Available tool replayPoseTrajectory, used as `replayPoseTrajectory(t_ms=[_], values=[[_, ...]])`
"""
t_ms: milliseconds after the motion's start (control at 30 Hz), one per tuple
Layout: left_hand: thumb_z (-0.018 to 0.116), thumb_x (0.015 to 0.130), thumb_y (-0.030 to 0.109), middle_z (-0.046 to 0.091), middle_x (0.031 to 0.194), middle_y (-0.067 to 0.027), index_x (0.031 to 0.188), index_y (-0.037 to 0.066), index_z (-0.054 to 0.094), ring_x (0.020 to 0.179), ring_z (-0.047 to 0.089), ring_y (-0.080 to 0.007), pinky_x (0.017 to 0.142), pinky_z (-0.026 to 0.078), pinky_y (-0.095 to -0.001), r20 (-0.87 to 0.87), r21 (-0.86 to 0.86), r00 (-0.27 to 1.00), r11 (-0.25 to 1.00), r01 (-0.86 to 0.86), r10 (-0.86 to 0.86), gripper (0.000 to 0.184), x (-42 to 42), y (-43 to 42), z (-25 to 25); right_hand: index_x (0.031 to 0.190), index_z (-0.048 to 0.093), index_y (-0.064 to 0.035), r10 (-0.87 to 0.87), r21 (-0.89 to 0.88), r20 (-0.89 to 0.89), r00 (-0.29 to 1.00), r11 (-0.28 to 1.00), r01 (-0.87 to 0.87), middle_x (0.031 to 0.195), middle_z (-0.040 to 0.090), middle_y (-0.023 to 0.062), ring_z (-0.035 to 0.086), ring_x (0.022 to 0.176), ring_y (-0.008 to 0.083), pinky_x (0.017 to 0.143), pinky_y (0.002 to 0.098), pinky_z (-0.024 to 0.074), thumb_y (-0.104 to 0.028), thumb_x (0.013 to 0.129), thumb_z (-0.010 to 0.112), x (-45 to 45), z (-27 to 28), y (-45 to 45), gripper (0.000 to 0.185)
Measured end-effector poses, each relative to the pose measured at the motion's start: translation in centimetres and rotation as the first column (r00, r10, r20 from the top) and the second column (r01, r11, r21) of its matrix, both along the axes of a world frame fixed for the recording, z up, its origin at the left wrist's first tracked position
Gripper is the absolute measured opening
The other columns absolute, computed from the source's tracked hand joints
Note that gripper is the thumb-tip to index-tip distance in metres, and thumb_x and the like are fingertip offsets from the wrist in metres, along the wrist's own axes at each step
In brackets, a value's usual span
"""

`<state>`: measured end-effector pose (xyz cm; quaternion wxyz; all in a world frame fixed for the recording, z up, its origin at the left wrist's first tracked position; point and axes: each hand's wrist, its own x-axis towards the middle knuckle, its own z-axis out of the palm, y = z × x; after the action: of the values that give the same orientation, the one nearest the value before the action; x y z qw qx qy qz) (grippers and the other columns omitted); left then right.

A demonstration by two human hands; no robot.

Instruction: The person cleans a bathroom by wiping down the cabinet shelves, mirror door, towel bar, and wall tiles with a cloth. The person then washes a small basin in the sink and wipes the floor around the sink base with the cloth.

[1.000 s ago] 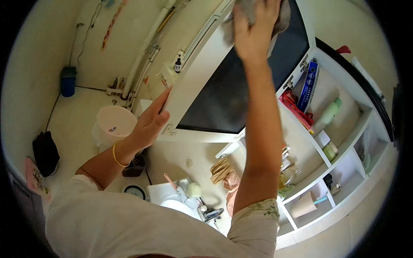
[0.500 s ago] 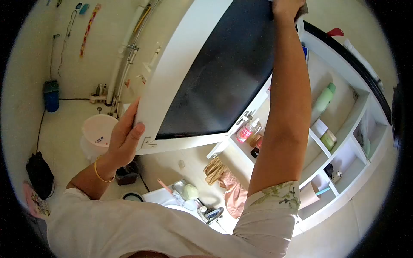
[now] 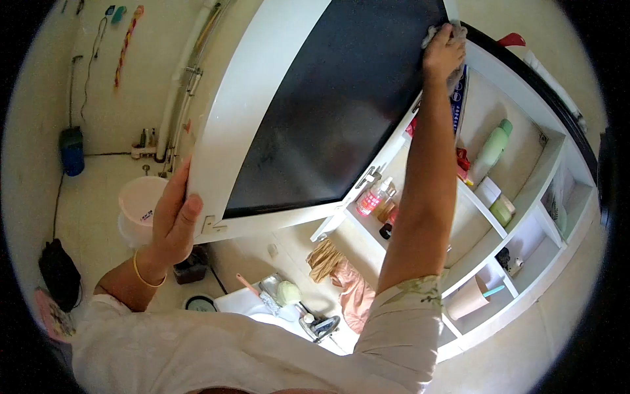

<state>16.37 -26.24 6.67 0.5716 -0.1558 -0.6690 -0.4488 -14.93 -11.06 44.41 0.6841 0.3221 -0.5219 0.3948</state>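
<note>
A white-framed cabinet door (image 3: 269, 59) with a dark panel (image 3: 341, 105) on its inner side stands swung out from the cabinet. My left hand (image 3: 174, 220) grips the door's outer edge, thumb on the near face and fingers partly hidden behind it. At the far upper part of the panel, by the hinge side, my right hand (image 3: 443, 58) presses a crumpled greyish cloth (image 3: 457, 36) against the door. My right forearm crosses in front of the open shelves and hides part of them.
The white cabinet (image 3: 554, 148) holds a green bottle (image 3: 493, 150), a pink-labelled bottle (image 3: 371, 198) and a pinkish cup (image 3: 467, 299). Below are a sink (image 3: 246, 303) with a faucet (image 3: 321, 326) and hanging cloths (image 3: 351, 289). A pink bucket (image 3: 141, 200) stands at left, near pipes (image 3: 177, 98).
My right hand has moved down along the door's hinge-side edge with the cloth, which now shows more. The door and my left hand appear slightly further left.
</note>
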Motion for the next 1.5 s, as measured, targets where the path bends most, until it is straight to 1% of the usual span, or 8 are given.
replayPoseTrajectory(t_ms=[100,467,567,800,1100,1233,1333,1500], values=[[0.041,0.098,0.028,0.04,0.138,-0.0179,0.14,-0.009,0.024,0.125,0.039,-0.0203,0.104,0.029,-0.0311,0.028,-0.014,0.998,0.999,-0.052,0.052,0.058,0.1,-0.3,-0.2,0.13,0.038,0.0122,0.239,0.153,-0.082,0.968,0.962,-0.225,0.138,0.03,0.0341,0.024,0.131,0.0452,0.108,0.0489,0.0187,-0.048,0.094,0.037,3.1,-6.6,-0.6,0.07],[0.039,0.098,0.028,0.034,0.143,-0.017,0.14,-0.007,0.025,0.132,0.032,-0.0226,0.109,0.025,-0.0346,-0.003,0.033,1.0,0.999,-0.003,0.004,0.056,-0.5,-0.6,-0.7,0.14,0.026,0.0031,0.004,0.476,0.05,0.999,0.879,-0.027,0.145,0.016,0.0314,0.014,0.134,0.0479,0.104,0.0606,0.0133,-0.053,0.08,0.059,10.4,-29.6,-0.7,0.088],[0.038,0.098,0.027,0.035,0.143,-0.0165,0.14,-0.006,0.026,0.131,0.034,-0.0224,0.108,0.027,-0.0349,0.012,0.036,0.996,0.996,-0.084,0.084,0.054,-1.0,-1.6,-1.4,0.139,0.032,0.0002,-0.202,0.41,-0.075,0.977,0.886,0.215,0.147,0.02,0.0261,0.015,0.136,0.0455,0.103,0.0621,0.0138,-0.055,0.082,0.053,7.9,-23.8,0.2,0.082],[0.042,0.097,0.029,0.037,0.142,-0.0161,0.14,-0.006,0.026,0.13,0.035,-0.0184,0.106,0.029,-0.0316,-0.006,0.07,0.998,0.996,-0.059,0.06,0.058,-1.0,-1.4,-1.5,0.132,0.04,0.0073,0.154,0.163,-0.054,0.987,0.976,-0.144,0.144,0.024,0.0298,0.017,0.134,0.0465,0.109,0.0549,0.0127,-0.048,0.091,0.043,2.3,-13.3,0.5,0.068],[0.041,0.098,0.025,0.036,0.142,-0.0156,0.141,-0.004,0.026,0.131,0.035,-0.0175,0.107,0.029,-0.0324,-0.072,0.003,0.997,0.999,-0.041,0.041,0.054,-1.6,-2.1,-1.7,0.134,0.025,0.0155,0.109,0.08,0.329,0.938,0.986,-0.143,0.141,0.021,0.0351,0.022,0.132,0.046,0.111,0.0445,0.0151,-0.037,0.093,0.047,7.3,-31.2,-1.2,0.07],[0.04,0.098,0.025,0.035,0.143,-0.0153,0.141,-0.003,0.025,0.131,0.034,-0.0179,0.107,0.029,-0.0325,-0.038,-0.018,0.997,0.998,-0.062,0.061,0.054,-1.1,-1.9,-1.6,0.136,0.028,0.0097,0.104,0.383,0.301,0.948,0.897,-0.219,0.137,0.026,0.0357,0.026,0.128,0.0484,0.107,0.0519,0.0174,-0.044,0.087,0.053,9.7,-34.3,-1.4,0.076],[0.04,0.098,0.026,0.035,0.143,-0.0156,0.141,-0.003,0.024,0.131,0.034,-0.0183,0.107,0.029,-0.0323,-0.033,0.0,0.999,1.0,-0.01,0.01,0.055,-1.2,-1.8,-1.5,0.136,0.033,0.0049,0.085,0.57,0.08,0.993,0.814,-0.115,0.134,0.03,0.0358,0.028,0.126,0.0486,0.106,0.0535,0.0194,-0.048,0.085,0.053,10.6,-27.1,-1.1,0.076],[0.041,0.098,0.027,0.036,0.142,-0.0166,0.141,-0.005,0.025,0.131,0.035,-0.019,0.107,0.028,-0.0324,-0.038,0.035,0.996,0.996,0.079,-0.078,0.056,-1.7,-1.9,-1.8,0.132,0.04,0.0049,0.238,0.25,-0.002,0.971,0.941,-0.23,0.129,0.038,0.0348,0.035,0.121,0.0475,0.103,0.0513,0.026,-0.049,0.088,0.049,7.9,-11.9,-2.0,0.069]])
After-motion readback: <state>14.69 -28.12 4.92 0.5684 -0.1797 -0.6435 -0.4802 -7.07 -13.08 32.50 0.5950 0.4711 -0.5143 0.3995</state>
